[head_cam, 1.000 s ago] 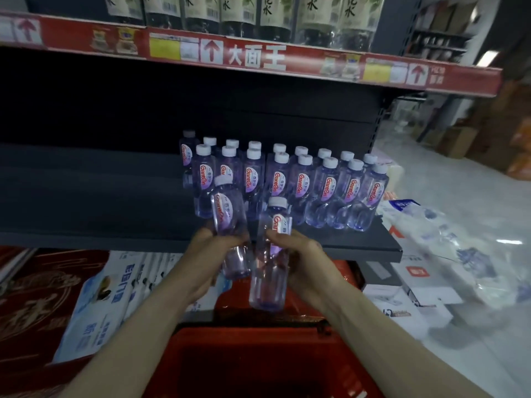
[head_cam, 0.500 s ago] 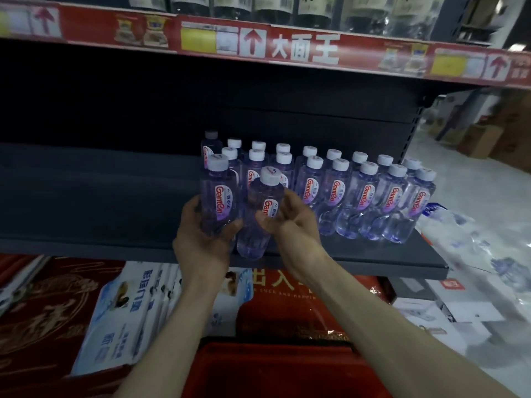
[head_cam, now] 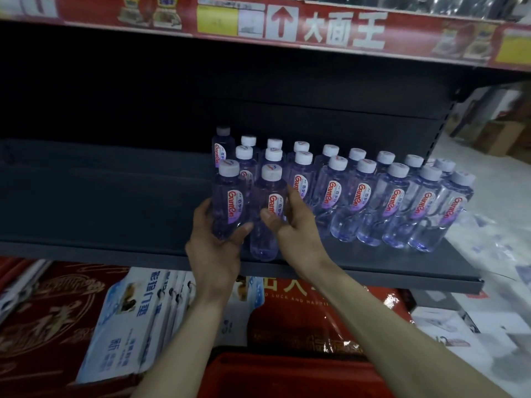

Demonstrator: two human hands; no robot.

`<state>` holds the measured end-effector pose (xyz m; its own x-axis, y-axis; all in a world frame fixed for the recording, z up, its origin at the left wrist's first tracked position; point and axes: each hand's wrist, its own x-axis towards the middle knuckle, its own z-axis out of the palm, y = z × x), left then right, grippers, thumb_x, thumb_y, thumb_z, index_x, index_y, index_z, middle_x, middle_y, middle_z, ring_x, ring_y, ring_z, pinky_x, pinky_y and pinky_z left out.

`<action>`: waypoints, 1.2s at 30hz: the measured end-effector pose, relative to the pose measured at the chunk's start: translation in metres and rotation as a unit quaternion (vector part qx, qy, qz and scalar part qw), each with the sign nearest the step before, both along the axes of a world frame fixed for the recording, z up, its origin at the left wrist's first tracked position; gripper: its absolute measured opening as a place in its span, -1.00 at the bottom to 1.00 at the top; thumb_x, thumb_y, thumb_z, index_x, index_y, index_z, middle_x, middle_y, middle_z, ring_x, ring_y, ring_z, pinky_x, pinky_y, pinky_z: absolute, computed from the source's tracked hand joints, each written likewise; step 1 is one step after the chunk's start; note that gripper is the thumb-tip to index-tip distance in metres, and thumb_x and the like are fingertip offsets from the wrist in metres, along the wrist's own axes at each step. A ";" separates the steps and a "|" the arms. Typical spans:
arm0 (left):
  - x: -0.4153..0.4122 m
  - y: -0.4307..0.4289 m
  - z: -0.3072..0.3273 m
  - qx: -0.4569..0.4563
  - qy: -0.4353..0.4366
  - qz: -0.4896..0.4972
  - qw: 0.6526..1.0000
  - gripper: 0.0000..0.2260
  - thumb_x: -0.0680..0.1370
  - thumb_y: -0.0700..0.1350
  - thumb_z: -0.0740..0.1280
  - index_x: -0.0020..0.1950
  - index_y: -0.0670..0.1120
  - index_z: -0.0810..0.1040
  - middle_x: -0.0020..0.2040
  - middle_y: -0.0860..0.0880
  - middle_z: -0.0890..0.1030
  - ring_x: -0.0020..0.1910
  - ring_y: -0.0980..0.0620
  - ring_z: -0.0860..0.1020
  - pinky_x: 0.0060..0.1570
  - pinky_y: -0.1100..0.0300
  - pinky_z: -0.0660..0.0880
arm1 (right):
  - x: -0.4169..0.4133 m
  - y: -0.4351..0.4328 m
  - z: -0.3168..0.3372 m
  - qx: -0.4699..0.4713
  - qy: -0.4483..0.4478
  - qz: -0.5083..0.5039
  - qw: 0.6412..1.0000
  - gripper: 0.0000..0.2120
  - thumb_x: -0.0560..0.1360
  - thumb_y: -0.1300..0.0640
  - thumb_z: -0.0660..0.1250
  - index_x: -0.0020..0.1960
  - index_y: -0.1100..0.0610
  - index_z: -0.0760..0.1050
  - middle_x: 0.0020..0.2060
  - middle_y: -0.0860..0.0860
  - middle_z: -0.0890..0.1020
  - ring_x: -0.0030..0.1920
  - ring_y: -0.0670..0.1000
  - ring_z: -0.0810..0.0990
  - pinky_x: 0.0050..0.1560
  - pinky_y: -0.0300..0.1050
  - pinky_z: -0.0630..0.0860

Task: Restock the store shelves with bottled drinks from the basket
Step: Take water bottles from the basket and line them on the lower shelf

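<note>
High above the left hand [head_cam: 214,242] I see a red strip [head_cam: 416,38] running across my feed. It carries large white characters, a white panel with a red arrow [head_cam: 280,24], and a yellow tag [head_cam: 217,23] left of that. Straight below the left hand, blue-and-white packs [head_cam: 129,320] lean side by side. Further left of it lies red packaging with a gold pattern [head_cam: 43,326]. Below the right hand [head_cam: 293,225] I make out a glossy red packet [head_cam: 301,320]; its lettering partly reads "LUCK AND HAPPI". Down and right of that hand sit white cartons [head_cam: 459,331]. Well to its right, crumpled clear plastic [head_cam: 488,234] lies on the pale floor. Brown cardboard boxes [head_cam: 500,136] stand higher up, far right, blurred.
</note>
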<state>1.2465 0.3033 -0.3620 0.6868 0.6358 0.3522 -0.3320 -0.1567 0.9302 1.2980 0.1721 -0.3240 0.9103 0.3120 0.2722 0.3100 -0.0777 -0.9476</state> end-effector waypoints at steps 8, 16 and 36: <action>0.000 0.006 -0.001 0.020 0.051 -0.035 0.998 -0.37 0.45 -0.19 0.60 0.46 0.04 0.44 0.12 0.30 0.64 0.09 0.39 0.61 0.12 0.38 0.56 | 0.000 0.008 -0.010 -0.060 -0.068 -0.070 0.993 -0.47 0.62 -0.04 0.33 0.53 0.01 0.28 0.38 -0.08 0.53 0.42 -0.08 0.48 0.43 0.10 0.45; -0.013 0.023 0.008 0.089 0.150 -0.105 0.979 -0.56 0.43 -0.01 0.42 0.27 0.31 0.49 0.20 0.19 0.56 0.25 0.15 0.53 0.27 0.10 0.50 | -0.011 -0.004 -0.041 -0.112 -0.017 -0.084 0.990 -0.40 0.49 0.12 0.56 0.42 -0.01 0.34 0.16 -0.17 0.60 0.11 -0.35 0.58 0.07 -0.44 0.55; 0.013 0.023 -0.025 0.115 0.144 -0.087 0.979 -0.59 0.62 -0.24 0.40 0.37 0.04 0.35 0.15 0.26 0.62 0.10 0.45 0.56 0.17 0.40 0.46 | 0.005 -0.005 -0.059 -0.207 -0.052 -0.261 0.942 -0.50 0.30 -0.32 0.58 -0.01 -0.05 0.46 -0.25 -0.18 0.60 -0.20 -0.15 0.62 -0.14 -0.05 0.63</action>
<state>1.2598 0.3267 -0.3868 0.8698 0.4269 0.2475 -0.1008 -0.3373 0.9360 1.3028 0.1672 -0.3825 0.9442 -0.0709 0.3216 0.2170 -0.6006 -0.7695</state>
